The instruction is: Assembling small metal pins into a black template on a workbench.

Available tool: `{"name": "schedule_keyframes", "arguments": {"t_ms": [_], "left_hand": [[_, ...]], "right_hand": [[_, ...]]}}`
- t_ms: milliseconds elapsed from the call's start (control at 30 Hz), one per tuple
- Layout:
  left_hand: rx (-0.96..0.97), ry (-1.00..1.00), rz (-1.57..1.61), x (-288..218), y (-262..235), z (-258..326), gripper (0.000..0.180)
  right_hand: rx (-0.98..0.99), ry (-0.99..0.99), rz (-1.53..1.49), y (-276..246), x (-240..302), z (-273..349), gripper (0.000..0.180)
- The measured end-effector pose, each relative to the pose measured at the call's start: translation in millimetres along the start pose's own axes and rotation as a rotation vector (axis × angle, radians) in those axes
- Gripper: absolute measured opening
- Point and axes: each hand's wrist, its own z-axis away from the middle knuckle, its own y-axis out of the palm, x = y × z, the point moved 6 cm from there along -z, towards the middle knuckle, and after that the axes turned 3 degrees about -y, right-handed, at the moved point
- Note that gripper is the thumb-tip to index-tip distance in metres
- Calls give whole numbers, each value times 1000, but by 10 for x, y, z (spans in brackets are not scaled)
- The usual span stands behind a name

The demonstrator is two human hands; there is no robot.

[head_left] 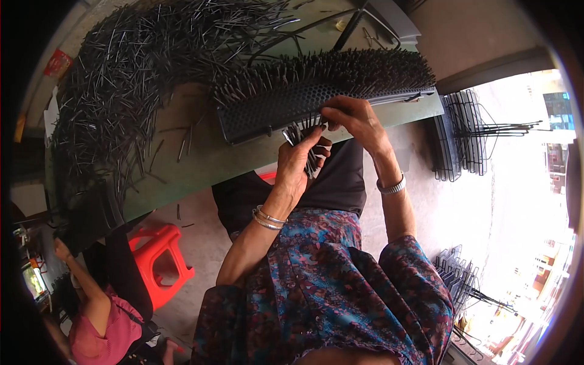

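Observation:
My left hand (296, 159) is closed round a bundle of thin black rods (294, 134), whose lighter ends fan out past the thumb. Just right of it, my right hand (359, 125) is closed in a pinch beside the fanned rods; whatever lies between its fingertips is too small to make out. Both hands are at the near edge of a long black panel full of round holes (261, 115). Many similar rods (347, 70) stand densely in the panel's far part, while bare holes show along its nearer part.
A large heap of loose black rods (140, 61) covers the left of the green table (167, 188). Below its edge stands a red plastic stool (159, 267). A person in a pink top (106, 331) sits at lower left. Black wire racks (477, 134) stand on the right.

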Motion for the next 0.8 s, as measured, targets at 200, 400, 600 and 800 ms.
{"name": "schedule_keyframes", "arguments": {"t_ms": [200,400,600,800], "left_hand": [[3,-27,-54,-14,4,-25,24],[61,-60,10,-8,58,-79,32],[71,-187,116,166,-117,-227,36],[111,-169,219,236,-74,-234,26]], "right_hand": [[-26,17,-47,-28,-45,6,23],[-181,12,-67,-167,23,75,18],[-661,-161,173,-450,248,122,14],[-727,-290,406,-476,143,-19,10]]}}
